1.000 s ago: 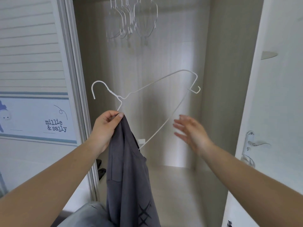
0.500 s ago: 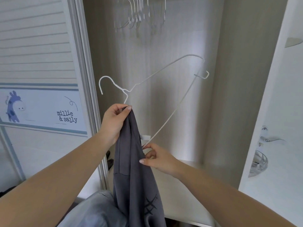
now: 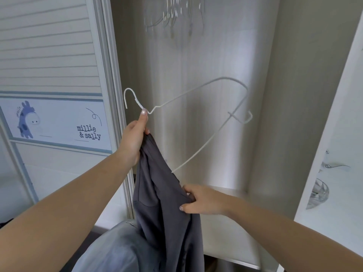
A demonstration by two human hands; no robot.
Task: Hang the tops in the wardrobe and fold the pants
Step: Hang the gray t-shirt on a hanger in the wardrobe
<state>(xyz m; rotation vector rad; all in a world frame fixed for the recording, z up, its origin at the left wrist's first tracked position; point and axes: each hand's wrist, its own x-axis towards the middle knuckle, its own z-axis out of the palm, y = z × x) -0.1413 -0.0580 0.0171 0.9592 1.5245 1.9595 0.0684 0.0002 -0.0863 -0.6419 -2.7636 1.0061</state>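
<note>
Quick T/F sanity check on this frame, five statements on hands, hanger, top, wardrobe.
1. The left hand holds both the white hanger and the grey top. True.
2. The right hand is empty. False: its fingers grip the grey top's fabric.
3. The top sits fully spread on the hanger. False: it hangs bunched from the left hand, and one hanger arm is bare.
4. Empty hangers hang at the top of the wardrobe. True.
5. The white hanger is hooked on the rail. False: it is held in the air, tilted.
</note>
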